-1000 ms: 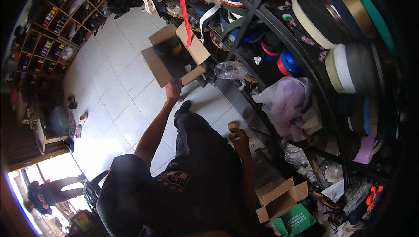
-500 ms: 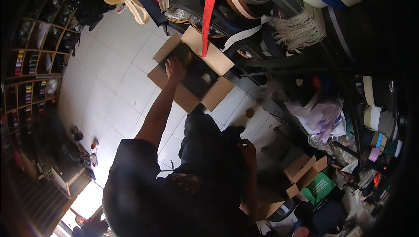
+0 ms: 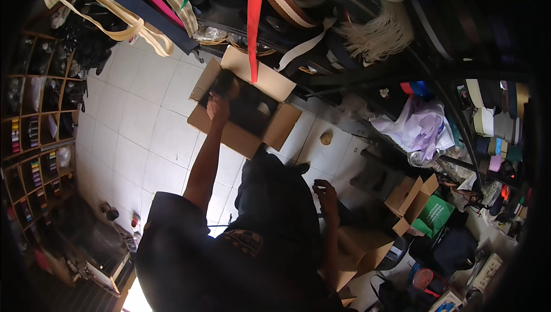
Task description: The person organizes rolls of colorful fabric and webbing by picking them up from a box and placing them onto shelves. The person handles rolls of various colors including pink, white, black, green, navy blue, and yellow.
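Observation:
An open cardboard box (image 3: pixel 228 134) stands on the floor ahead of me, its flaps folded outward. My left hand (image 3: pixel 217 109) reaches in at its left side, fingers bent against a dark roll (image 3: pixel 228 85) with a brownish face. The fingertips are partly lost in shadow, but the hand looks closed on the roll's near edge. A pale-centred dark roll (image 3: pixel 264 109) lies further right in the box. My right hand (image 3: pixel 326 195) hangs beside my right leg, its fingers loosely curled and apart, with nothing visible in it.
A red strap (image 3: pixel 256 30) dangles over the box from a rack of webbing rolls. A small tan roll (image 3: pixel 326 138) sits on the tiles. To the right are a smaller carton (image 3: pixel 408 200), a green bag (image 3: pixel 434 215) and plastic bags (image 3: pixel 422 131). Shelves (image 3: pixel 43 148) line the left.
My left hand has drawn back slightly toward the box's near left edge, and the dark roll beside it looks more tilted. My right hand stays by my leg. The whole view has shifted.

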Demonstrator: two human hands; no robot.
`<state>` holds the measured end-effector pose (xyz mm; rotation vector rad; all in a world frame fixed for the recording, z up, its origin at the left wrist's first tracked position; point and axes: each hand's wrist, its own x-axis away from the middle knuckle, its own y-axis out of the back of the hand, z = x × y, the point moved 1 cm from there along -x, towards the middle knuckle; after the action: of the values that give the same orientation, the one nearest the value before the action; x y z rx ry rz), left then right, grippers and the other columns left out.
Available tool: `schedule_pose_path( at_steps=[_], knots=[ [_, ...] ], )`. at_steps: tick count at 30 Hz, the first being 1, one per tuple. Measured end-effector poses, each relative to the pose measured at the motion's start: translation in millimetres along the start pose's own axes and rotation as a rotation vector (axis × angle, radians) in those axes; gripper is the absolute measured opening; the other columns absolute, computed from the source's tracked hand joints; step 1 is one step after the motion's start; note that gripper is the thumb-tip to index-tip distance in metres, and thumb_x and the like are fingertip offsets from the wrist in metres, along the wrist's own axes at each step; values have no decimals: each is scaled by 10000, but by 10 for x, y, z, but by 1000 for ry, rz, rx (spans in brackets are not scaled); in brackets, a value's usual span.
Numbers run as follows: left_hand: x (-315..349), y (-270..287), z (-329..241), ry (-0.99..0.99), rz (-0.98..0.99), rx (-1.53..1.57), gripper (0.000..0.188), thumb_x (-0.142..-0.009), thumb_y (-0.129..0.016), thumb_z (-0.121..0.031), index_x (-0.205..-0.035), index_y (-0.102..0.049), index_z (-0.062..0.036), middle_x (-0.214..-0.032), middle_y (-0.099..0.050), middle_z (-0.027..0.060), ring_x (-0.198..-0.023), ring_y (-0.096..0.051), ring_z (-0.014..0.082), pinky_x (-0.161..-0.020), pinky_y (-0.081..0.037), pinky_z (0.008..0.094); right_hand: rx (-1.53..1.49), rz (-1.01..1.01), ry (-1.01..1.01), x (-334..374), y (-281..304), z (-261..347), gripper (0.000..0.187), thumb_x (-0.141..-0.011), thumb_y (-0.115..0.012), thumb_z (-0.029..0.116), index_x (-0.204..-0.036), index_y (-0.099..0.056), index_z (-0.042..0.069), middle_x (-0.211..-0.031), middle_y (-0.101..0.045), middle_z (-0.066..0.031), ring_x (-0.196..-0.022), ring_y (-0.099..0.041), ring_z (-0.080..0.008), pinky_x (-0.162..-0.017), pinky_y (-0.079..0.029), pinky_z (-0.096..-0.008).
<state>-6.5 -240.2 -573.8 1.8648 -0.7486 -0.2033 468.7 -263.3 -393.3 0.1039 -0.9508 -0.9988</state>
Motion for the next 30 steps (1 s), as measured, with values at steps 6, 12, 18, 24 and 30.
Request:
schedule_pose_path(
  at_steps=[6, 12, 18, 24, 30],
  knots=[
    [550, 719, -254, -183, 168, 862, 696, -850, -686, -134, -1423, -363, 94, -1263, -582, 237, -1149, -594, 267, -943, -486, 365, -119, -80, 254, -173, 6, 1065, 279, -901, -689, 129, -1172, -653, 71, -1106, -691, -53, -1004, -653, -180, -852, -516, -330],
    [1488, 1744, -1701, -44, 740, 1334, 695, -844, -604, -45, -1478, -330, 33, -1326, -522, 153, -1173, -540, 207, -998, -444, 322, -357, -38, 578, -143, 94, 2227, 699, -835, -760, 116, -1442, -417, 64, -1353, -540, -149, -1174, -579, -239, -999, -449, -364],
    [1827, 1799, -2360, -428, 814, 1201, 433, -954, -576, -173, -1353, -461, -49, -1241, -582, 134, -1183, -527, 213, -975, -428, 324, -528, -227, 549, 60, 458, 2263, 545, -843, -767, 172, -1334, -560, 57, -1174, -657, -106, -1092, -624, -188, -965, -477, -327],
    [2189, 1917, -2933, -601, 741, 906, 405, -997, -557, -304, -1301, -525, -38, -1070, -661, 157, -1021, -622, 220, -918, -453, 327, -580, -411, 597, 330, 1021, 1996, 505, -851, -755, 141, -1316, -580, 53, -1163, -661, -101, -1077, -624, -178, -955, -477, -305],
    [2647, 1875, -3418, -676, 771, 852, 407, -992, -577, -324, -1317, -576, -79, -1065, -675, 89, -805, -587, 147, -741, -464, 284, -785, -589, 627, 604, 1563, 1613, 489, -836, -769, 120, -1281, -599, 9, -1148, -662, -105, -1062, -618, -172, -941, -477, -294]
  ],
)
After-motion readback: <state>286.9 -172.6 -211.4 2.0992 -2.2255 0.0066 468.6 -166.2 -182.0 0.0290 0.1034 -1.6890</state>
